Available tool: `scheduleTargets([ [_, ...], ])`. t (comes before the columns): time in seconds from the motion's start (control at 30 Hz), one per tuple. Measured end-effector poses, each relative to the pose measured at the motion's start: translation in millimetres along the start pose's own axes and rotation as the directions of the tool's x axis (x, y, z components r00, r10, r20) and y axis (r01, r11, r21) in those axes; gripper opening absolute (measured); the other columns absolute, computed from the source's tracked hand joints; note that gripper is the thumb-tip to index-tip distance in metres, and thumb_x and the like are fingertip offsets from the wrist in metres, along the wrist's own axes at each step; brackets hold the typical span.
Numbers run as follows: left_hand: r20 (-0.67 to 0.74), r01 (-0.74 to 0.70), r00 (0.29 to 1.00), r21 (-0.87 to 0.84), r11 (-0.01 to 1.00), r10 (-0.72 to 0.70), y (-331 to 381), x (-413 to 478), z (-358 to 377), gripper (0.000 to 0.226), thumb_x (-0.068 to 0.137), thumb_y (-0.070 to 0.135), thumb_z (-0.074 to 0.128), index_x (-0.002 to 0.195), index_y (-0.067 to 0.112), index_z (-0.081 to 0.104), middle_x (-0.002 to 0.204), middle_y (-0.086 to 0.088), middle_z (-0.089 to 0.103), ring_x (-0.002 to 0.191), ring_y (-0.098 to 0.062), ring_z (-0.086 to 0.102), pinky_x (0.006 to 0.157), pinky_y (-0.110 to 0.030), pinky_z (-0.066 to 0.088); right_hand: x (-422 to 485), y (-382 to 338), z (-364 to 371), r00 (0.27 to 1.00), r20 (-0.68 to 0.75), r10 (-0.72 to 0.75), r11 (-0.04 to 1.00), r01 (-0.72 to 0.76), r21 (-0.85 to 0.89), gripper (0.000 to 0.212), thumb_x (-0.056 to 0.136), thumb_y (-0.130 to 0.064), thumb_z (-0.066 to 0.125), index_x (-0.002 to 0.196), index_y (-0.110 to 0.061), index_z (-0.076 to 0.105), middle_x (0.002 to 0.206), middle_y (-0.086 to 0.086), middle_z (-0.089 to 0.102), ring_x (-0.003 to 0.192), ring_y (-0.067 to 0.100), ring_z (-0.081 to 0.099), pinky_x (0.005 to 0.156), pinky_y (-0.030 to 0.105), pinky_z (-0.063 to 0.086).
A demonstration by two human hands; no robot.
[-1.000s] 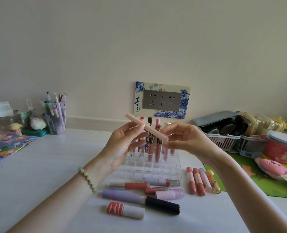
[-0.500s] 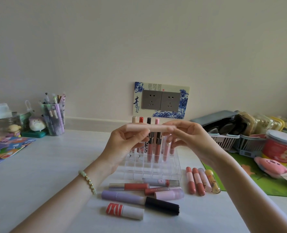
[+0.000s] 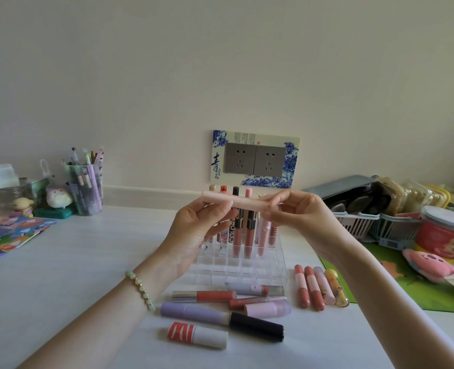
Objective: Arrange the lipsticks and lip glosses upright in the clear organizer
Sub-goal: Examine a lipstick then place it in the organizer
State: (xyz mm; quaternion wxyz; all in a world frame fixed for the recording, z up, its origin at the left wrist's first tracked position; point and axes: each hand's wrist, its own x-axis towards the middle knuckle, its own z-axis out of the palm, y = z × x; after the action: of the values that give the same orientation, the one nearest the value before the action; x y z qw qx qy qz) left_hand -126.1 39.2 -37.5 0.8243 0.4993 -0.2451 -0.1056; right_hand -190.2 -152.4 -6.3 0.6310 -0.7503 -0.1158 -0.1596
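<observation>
Both my hands hold one pale pink lip pencil (image 3: 236, 199) level above the clear organizer (image 3: 247, 270). My left hand (image 3: 199, 230) pinches its left part, and my right hand (image 3: 297, 211) grips its right end. Several tubes (image 3: 249, 230) stand upright in the organizer's back rows, partly hidden by my fingers. In front of it lie loose tubes: a purple and black one (image 3: 220, 319), a white one with red stripes (image 3: 197, 334), a coral gloss (image 3: 204, 296) and a pink one (image 3: 268, 308). Several more glosses (image 3: 320, 287) lie side by side to the right.
A pen cup (image 3: 86, 182) and small figurines stand at the back left, beside a colourful sheet (image 3: 10, 235). Baskets (image 3: 359, 222), a red tin (image 3: 444, 235) and a pink plush (image 3: 428, 265) on a green mat crowd the right. A wall socket plate (image 3: 255, 159) is behind the organizer.
The pink pencil was tilted, its left end high, and has been turned level between both hands. It now sits slightly lower and further left.
</observation>
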Motion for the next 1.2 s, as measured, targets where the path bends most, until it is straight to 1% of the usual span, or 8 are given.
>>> scheduleTargets([
  [0.1, 0.015, 0.015, 1.000, -0.073, 0.997, -0.014, -0.2, -0.2, 0.2, 0.024, 0.069, 0.014, 0.069, 0.092, 0.017, 0.072, 0.090, -0.003, 0.074, 0.087, -0.012, 0.071, 0.067, -0.016, 0.054, 0.2, 0.4, 0.6, 0.999, -0.042, -0.024, 0.999, 0.026, 0.040, 0.017, 0.071, 0.004, 0.071, 0.073, -0.012, 0.064, 0.093, 0.007, 0.073, 0.080, 0.016, 0.065, 0.071, 0.019, 0.054],
  [0.23, 0.041, 0.012, 0.999, -0.111, 0.994, -0.008, -1.3, -0.1, 0.7, 0.027, 0.068, 0.008, 0.068, 0.095, 0.012, 0.067, 0.101, -0.007, 0.073, 0.087, -0.014, 0.071, 0.069, -0.017, 0.056, 1.4, -0.1, 1.6, 0.994, -0.093, 0.049, 0.983, -0.032, 0.180, 0.039, 0.065, -0.006, 0.072, 0.102, -0.012, 0.063, 0.097, 0.011, 0.072, 0.084, 0.017, 0.068, 0.070, 0.021, 0.056],
  [0.43, 0.055, 0.030, 0.998, 0.030, 0.999, -0.032, -10.7, -3.7, 3.8, 0.028, 0.068, 0.013, 0.072, 0.096, 0.014, 0.066, 0.097, -0.010, 0.074, 0.086, -0.015, 0.071, 0.071, -0.018, 0.056, 1.1, 1.4, 1.0, 0.980, -0.114, 0.165, 0.920, -0.111, 0.375, 0.031, 0.067, -0.015, 0.070, 0.097, -0.006, 0.067, 0.085, 0.009, 0.073, 0.069, 0.010, 0.069, 0.063, 0.015, 0.056],
  [0.6, 0.154, -0.014, 0.986, 0.493, 0.870, -0.071, -31.3, -6.9, 6.5, 0.049, 0.071, 0.037, 0.069, 0.118, 0.026, 0.058, 0.105, 0.010, 0.072, 0.098, -0.005, 0.067, 0.084, -0.019, 0.052, 2.9, 2.3, -9.5, 0.968, -0.240, 0.078, 0.990, -0.047, 0.132, 0.032, 0.068, -0.028, 0.071, 0.097, -0.015, 0.070, 0.092, 0.003, 0.075, 0.078, 0.008, 0.069, 0.069, 0.018, 0.056],
  [0.77, 0.319, -0.179, 0.929, 0.830, 0.528, -0.187, -49.3, -12.5, 3.6, 0.045, 0.083, 0.057, 0.049, 0.125, 0.041, 0.052, 0.125, 0.029, 0.053, 0.113, 0.018, 0.044, 0.099, -0.013, 0.032, 7.1, 5.0, -30.3, 0.923, -0.364, -0.128, 0.985, 0.076, -0.152, 0.020, 0.073, -0.021, 0.073, 0.093, -0.016, 0.070, 0.087, 0.002, 0.073, 0.071, 0.007, 0.068, 0.066, 0.020, 0.056],
  [0.83, 0.339, -0.207, 0.913, 0.865, 0.457, -0.227, -52.0, -14.6, 3.6, 0.038, 0.088, 0.055, 0.048, 0.123, 0.042, 0.054, 0.128, 0.027, 0.049, 0.121, 0.010, 0.041, 0.104, -0.019, 0.030, 9.9, 11.7, -32.9, 0.910, -0.384, -0.154, 0.982, 0.098, -0.161, 0.021, 0.072, -0.021, 0.073, 0.092, -0.016, 0.069, 0.086, 0.001, 0.071, 0.071, 0.007, 0.068, 0.066, 0.019, 0.056],
  [1.03, 0.353, -0.224, 0.892, 0.887, 0.403, -0.281, -63.3, -14.6, -3.3, 0.034, 0.088, 0.056, 0.049, 0.119, 0.044, 0.056, 0.131, 0.022, 0.051, 0.124, 0.004, 0.042, 0.109, -0.026, 0.032, 14.1, 40.2, -38.2, 0.912, -0.374, -0.169, 0.977, 0.105, -0.186, 0.020, 0.073, -0.018, 0.072, 0.093, -0.021, 0.069, 0.088, -0.007, 0.073, 0.080, 0.008, 0.070, 0.078, 0.018, 0.054],
  [1.2, 0.380, -0.269, 0.880, 0.893, 0.361, -0.285, -66.9, -16.2, -4.6, 0.038, 0.089, 0.056, 0.049, 0.123, 0.040, 0.056, 0.130, 0.026, 0.050, 0.121, 0.012, 0.039, 0.102, -0.012, 0.027, 14.5, 55.7, -42.2, 0.931, -0.339, -0.138, 0.980, 0.078, -0.185, 0.027, 0.069, -0.025, 0.071, 0.096, -0.018, 0.069, 0.089, -0.004, 0.073, 0.081, 0.009, 0.069, 0.077, 0.018, 0.054],
])
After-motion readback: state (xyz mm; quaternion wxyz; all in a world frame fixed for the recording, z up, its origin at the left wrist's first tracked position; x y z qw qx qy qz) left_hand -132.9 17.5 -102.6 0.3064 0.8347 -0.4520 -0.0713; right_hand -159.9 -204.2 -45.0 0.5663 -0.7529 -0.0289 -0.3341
